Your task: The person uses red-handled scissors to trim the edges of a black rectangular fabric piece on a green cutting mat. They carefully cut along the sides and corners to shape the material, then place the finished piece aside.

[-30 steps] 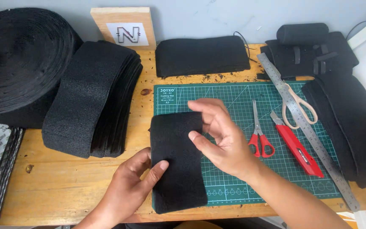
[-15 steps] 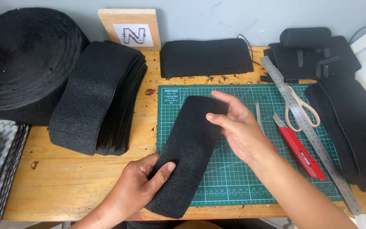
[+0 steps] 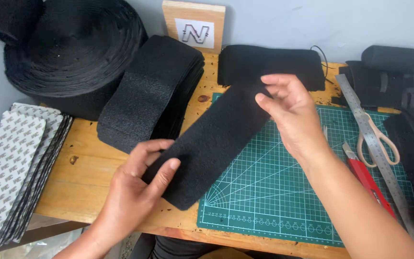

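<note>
The desk (image 3: 97, 177) bears a green mat (image 3: 283, 192) at its front right. Over the mat's left edge a black strip (image 3: 212, 139) is held slantwise. It would likely handle best kept taut, ends level. The left hand (image 3: 137, 184) pinches its near end; the right hand (image 3: 288, 108), fingers narrowly closed, grips the far end

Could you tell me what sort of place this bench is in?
Probably a small craft or sewing workshop: a green cutting mat on a wooden table, a steel ruler and scissors, and a big roll of black strap. Both hands hold a black fabric strip.
</note>
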